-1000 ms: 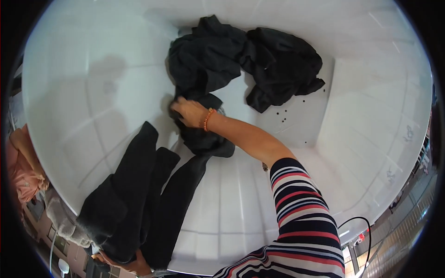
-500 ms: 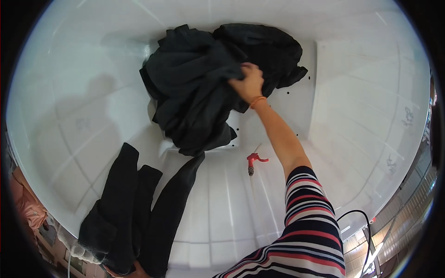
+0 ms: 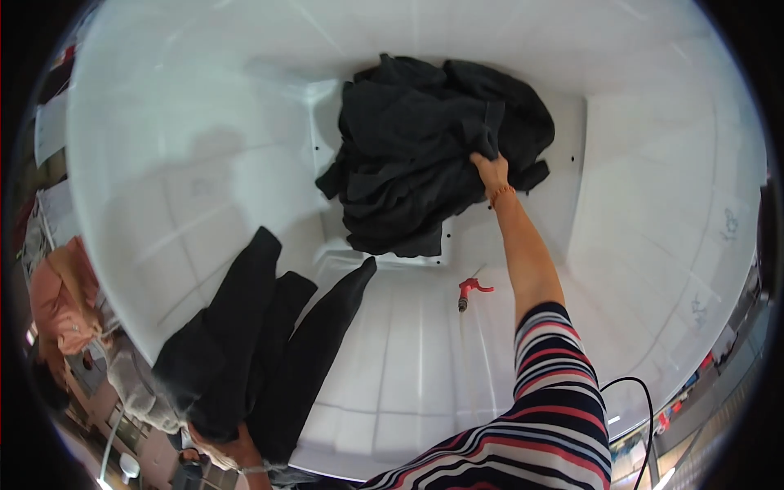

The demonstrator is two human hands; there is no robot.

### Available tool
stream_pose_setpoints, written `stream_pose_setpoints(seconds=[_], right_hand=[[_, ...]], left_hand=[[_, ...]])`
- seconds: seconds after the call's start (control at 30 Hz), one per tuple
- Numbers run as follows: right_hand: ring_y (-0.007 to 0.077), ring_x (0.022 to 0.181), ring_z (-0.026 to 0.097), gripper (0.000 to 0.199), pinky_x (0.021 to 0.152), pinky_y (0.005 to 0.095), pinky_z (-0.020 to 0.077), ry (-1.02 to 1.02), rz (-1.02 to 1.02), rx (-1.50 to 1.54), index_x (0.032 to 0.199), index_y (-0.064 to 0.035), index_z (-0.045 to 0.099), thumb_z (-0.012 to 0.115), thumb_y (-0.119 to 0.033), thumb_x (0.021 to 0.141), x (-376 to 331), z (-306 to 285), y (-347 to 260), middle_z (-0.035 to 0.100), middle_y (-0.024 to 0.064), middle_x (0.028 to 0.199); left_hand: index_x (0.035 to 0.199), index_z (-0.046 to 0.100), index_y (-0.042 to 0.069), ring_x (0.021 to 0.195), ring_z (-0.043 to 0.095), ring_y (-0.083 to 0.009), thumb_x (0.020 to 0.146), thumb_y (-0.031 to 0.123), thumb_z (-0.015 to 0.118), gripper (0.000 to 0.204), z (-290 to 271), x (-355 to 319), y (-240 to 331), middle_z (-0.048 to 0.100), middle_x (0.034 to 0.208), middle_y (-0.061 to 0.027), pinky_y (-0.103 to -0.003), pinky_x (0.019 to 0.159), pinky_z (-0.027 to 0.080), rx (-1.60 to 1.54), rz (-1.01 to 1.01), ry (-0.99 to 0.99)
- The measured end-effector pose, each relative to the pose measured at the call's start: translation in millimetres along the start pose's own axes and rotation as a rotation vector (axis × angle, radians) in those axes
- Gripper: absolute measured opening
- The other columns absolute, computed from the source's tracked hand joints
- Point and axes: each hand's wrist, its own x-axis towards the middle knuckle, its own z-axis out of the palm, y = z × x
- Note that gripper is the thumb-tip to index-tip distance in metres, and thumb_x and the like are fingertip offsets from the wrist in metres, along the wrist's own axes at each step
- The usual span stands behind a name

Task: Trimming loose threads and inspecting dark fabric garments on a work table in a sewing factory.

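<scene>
One outstretched right hand (image 3: pixel 492 171) has its fingers pinching the dark clothes heap (image 3: pixel 425 163).

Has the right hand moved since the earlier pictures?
Yes. The right hand went from the near edge of the dark clothes pile up to its right side, away from the red-handled tool.

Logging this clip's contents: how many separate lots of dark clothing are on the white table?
2. A heaped dark pile lies at the far middle, gripped by the right hand. Dark trousers hang over the near left edge, held by the left hand. The pile may hide several garments.
</scene>
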Motion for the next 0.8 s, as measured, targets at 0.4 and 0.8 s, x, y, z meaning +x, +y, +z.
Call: stream_pose_setpoints(seconds=[0.4,0.8], right_hand=[[0.0231,0.08,0.065,0.039,0.074,0.0323,0.0546,-0.541,-0.098,0.034,0.106,0.0093,0.06,0.073,-0.007,0.073,-233,-3,-142,0.066,0.0128,0.095],[0.022,0.101,0.061,0.048,0.092,0.0315,0.0493,-0.877,-0.676,-0.121,0.122,0.0053,0.052,0.065,-0.018,0.082,-599,-21,-350,0.061,0.0127,0.115]], left_hand=[[0.115,0.055,0.01,0.11,0.053,-0.0373,0.06,0.011,0.078,0.06,9,9,-24,0.058,0.111,-0.0157,-0.044,0.094,0.044,-0.353,0.055,0.107],[0.115,0.059,0.003,0.099,0.062,-0.0221,0.073,0.01,0.076,0.046,-164,-167,-277,0.064,0.109,-0.0117,-0.033,0.088,0.046,-0.49,-0.358,0.83]])
